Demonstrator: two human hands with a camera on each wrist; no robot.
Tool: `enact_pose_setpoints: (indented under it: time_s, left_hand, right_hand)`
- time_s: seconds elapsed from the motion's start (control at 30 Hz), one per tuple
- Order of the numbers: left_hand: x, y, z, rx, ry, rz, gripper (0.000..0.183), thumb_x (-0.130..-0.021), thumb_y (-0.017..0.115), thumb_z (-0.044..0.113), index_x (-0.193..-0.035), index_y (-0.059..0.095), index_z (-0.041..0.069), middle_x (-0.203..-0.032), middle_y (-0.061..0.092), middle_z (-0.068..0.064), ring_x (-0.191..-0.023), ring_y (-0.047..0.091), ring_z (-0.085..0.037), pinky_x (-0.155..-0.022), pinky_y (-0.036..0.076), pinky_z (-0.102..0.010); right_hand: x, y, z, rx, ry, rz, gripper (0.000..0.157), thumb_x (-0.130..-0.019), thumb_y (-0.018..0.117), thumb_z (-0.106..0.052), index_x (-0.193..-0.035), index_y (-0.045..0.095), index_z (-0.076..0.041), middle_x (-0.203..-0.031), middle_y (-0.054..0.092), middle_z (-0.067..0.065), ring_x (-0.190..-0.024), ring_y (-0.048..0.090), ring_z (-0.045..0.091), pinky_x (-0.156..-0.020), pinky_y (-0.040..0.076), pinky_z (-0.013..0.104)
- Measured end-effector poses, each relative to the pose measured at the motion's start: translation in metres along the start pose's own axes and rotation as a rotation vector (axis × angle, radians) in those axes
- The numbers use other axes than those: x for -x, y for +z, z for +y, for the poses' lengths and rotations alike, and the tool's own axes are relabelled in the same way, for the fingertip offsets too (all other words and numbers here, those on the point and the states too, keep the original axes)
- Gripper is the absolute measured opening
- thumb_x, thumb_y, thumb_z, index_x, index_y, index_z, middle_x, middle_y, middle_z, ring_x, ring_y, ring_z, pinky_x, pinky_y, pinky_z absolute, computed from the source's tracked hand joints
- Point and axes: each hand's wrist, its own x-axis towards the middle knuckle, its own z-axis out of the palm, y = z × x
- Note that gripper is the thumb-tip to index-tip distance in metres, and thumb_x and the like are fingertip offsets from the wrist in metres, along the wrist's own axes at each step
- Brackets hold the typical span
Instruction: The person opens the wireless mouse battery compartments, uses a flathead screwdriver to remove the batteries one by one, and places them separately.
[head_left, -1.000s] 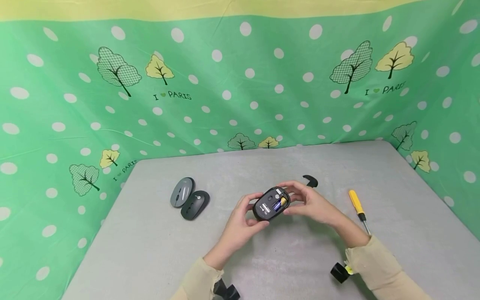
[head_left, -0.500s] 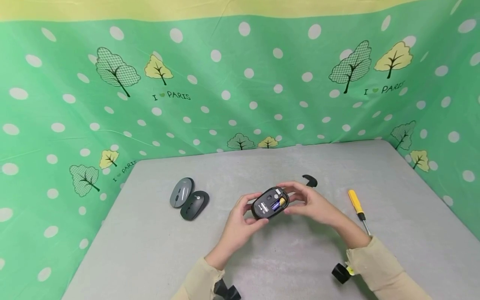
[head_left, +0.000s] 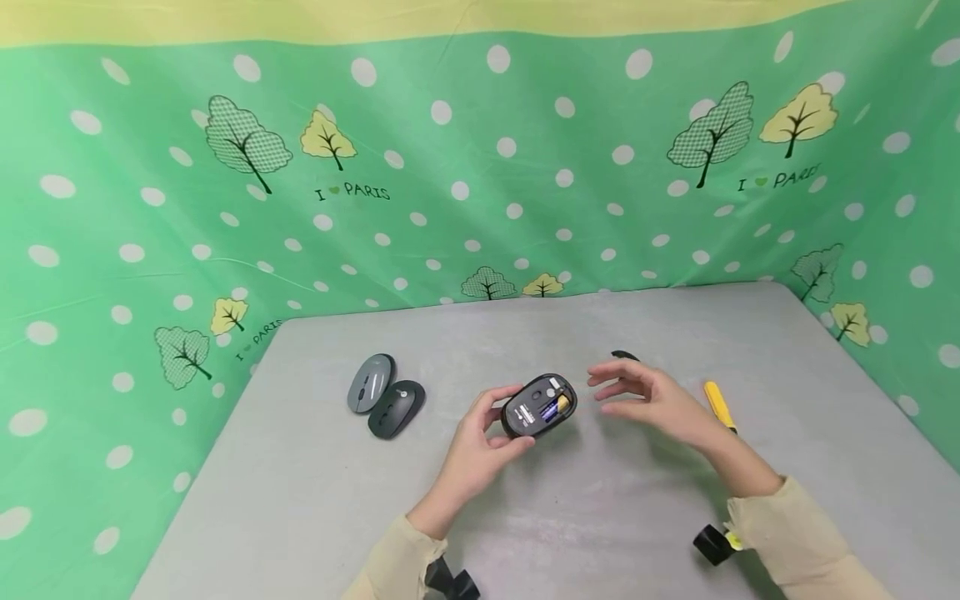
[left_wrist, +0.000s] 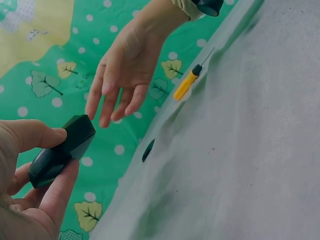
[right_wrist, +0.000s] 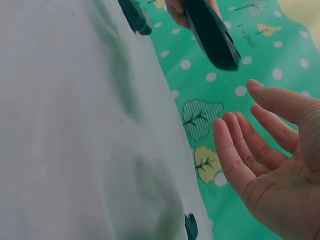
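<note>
My left hand (head_left: 480, 446) grips a black computer mouse (head_left: 538, 406) by its edges, thumb on the near side and fingers on the far side. Its underside faces up, and the battery bay lies uncovered with a blue and yellow battery (head_left: 555, 407) in it. To the right of the mouse, my right hand (head_left: 660, 404) hovers apart from it, fingers loosely bent and holding nothing. Behind that hand, a small black curved piece (head_left: 624, 355) lies on the table, partly hidden by the fingers. The left wrist view shows the mouse (left_wrist: 62, 152) edge-on between thumb and fingers.
Two more mice, one grey (head_left: 371, 383) and one black (head_left: 397, 409), lie side by side on the left of the grey table (head_left: 450, 350). A yellow-handled screwdriver (head_left: 718, 404) lies at right, its shaft behind the right forearm. Polka-dot green cloth (head_left: 420, 167) hangs behind the table.
My right hand has let go of the mouse and moved right, covering more of the black curved piece and the screwdriver's shaft. The left hand keeps the mouse in nearly the same place.
</note>
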Motion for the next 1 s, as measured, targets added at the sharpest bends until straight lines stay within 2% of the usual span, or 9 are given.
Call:
enact_pose_setpoints:
  time_s: [0.2, 0.33, 0.7, 1.0]
  left_hand:
    - [-0.001, -0.001, 0.000, 0.006, -0.004, -0.003, 0.065, -0.081, 0.072, -0.005, -0.141, 0.049, 0.005, -0.141, 0.050, -0.023, -0.112, 0.063, -0.028, -0.083, 0.061, -0.024]
    - [0.000, -0.002, 0.002, 0.004, -0.008, -0.003, 0.065, -0.081, 0.072, -0.004, -0.141, 0.049, 0.006, -0.142, 0.051, -0.021, -0.114, 0.062, -0.028, -0.083, 0.061, -0.024]
    - [0.001, -0.003, 0.001, 0.017, -0.043, -0.005, 0.064, -0.082, 0.072, -0.003, -0.141, 0.050, 0.008, -0.142, 0.053, -0.020, -0.107, 0.068, -0.028, -0.080, 0.061, -0.023]
    - [0.003, -0.003, 0.000, 0.020, -0.035, -0.002, 0.065, -0.081, 0.072, -0.004, -0.141, 0.050, 0.008, -0.142, 0.053, -0.020, -0.108, 0.067, -0.028, -0.079, 0.061, -0.022]
  right_hand:
    - [0.012, -0.017, 0.006, 0.046, -0.007, 0.055, 0.045, -0.092, 0.069, -0.008, -0.132, 0.054, 0.003, -0.122, 0.066, -0.007, -0.109, 0.068, 0.014, -0.087, 0.058, 0.021]
    - [0.022, -0.032, 0.010, 0.080, 0.003, 0.088, 0.042, -0.094, 0.066, -0.008, -0.132, 0.054, 0.004, -0.120, 0.066, -0.015, -0.108, 0.067, 0.008, -0.086, 0.058, 0.019]
    - [0.050, -0.069, 0.019, 0.137, 0.064, 0.185, 0.039, -0.098, 0.060, -0.009, -0.136, 0.054, -0.009, -0.122, 0.064, -0.021, -0.106, 0.065, -0.003, -0.084, 0.054, 0.011]
    - [0.069, -0.091, 0.042, 0.183, 0.129, 0.252, 0.039, -0.097, 0.062, -0.009, -0.135, 0.055, -0.016, -0.116, 0.064, -0.026, -0.100, 0.063, -0.012, -0.080, 0.053, 0.007]
